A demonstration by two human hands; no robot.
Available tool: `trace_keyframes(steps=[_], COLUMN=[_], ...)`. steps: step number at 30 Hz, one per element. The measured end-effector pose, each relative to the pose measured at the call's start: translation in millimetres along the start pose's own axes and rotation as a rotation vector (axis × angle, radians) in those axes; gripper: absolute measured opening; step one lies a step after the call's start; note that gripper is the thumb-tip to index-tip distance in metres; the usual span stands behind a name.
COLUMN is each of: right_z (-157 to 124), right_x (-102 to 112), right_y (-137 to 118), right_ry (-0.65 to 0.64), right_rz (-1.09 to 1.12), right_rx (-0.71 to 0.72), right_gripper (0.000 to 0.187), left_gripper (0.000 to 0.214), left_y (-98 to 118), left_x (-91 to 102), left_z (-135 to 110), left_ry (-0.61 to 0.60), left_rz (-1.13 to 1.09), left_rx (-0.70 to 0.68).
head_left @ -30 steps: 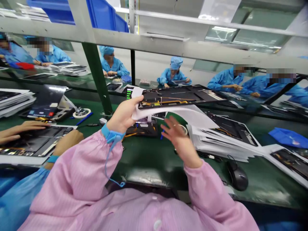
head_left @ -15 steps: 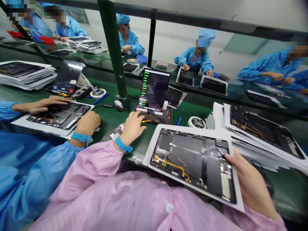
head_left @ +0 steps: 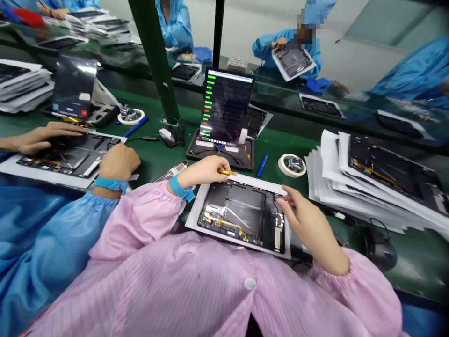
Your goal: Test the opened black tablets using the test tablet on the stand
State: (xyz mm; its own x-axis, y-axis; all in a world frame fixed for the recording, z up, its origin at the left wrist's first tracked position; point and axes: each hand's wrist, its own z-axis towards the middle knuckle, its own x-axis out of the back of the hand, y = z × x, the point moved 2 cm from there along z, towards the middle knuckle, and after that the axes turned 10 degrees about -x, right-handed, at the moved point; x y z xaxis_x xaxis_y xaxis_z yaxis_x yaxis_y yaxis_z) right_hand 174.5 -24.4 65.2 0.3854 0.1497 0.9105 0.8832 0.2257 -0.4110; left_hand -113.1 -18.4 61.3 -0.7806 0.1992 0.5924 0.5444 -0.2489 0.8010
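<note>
An opened tablet housing [head_left: 245, 215], with its dark inside and orange flex cable facing up, lies on a white sheet [head_left: 192, 217] in front of me. My left hand [head_left: 208, 169] is closed above its far left edge, pinching a short orange flex cable [head_left: 226, 172] between thumb and fingers. At the housing's right side is my right hand [head_left: 305, 220], its thumb and forefinger apart and the fingertips at the upper right edge. Behind the housing stands a lit tablet screen [head_left: 226, 107] with green and red marks, propped in a black tray [head_left: 194, 157] with cables.
A blue pen [head_left: 262, 164] and a tape roll [head_left: 292, 165] lie behind the housing. Sheets and housings form a stack [head_left: 329, 178] at right, near a black mouse [head_left: 380, 248]. A co-worker's hand [head_left: 119, 164] rests on another housing at left. A green post [head_left: 154, 56] rises behind.
My right hand has brought the housing and sheet down and left onto the table. My left hand has moved right from the tray and now holds an orange flex cable.
</note>
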Motion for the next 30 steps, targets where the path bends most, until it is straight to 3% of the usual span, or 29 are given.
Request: trace_keyframes(steps=[3,5,8,10,15,22,30], right_z=[11.5,21.5,34.0,36.7,31.9,32.4,32.6], right_x=[-26.7,-52.4,-83.2,-92.7,-89.3,-86.2,-87.3], right_y=[-37.2,-55.3,-65.8,-64.7,-58.2,-59.7,-60.5], right_ry=[-0.22,-0.292,-0.267,-0.238,-0.216,-0.285,-0.274], right_rz=[0.113,0.133,0.147,0.169,0.249,0.309,0.321], right_rx=[0.305,0.422,0.453,0.441,0.394,0.308,0.313], right_gripper=[0.023,0.009,0.005,0.007,0.007,0.004,0.004], left_gripper=[0.015,0.015,0.016,0.017,0.019,0.02,0.019], left_y=[-4.0,-9.5,-17.3,-19.1,-15.9,-14.0,-13.5], left_x=[-9.5,-14.4,-20.0,-23.3,-30.1,-33.9,-36.5], left_z=[-3.5,-4.9,-5.9,-6.6,-8.8,-11.0,-11.8], left_ry=[-0.194,-0.239,-0.225,-0.218,-0.266,-0.287,-0.329], left_rz=[-0.183,-0.236,-0.191,-0.138,-0.06,-0.045,-0.011], left_rx=[0.045,0.071,0.096,0.097,0.139,0.166,0.167])
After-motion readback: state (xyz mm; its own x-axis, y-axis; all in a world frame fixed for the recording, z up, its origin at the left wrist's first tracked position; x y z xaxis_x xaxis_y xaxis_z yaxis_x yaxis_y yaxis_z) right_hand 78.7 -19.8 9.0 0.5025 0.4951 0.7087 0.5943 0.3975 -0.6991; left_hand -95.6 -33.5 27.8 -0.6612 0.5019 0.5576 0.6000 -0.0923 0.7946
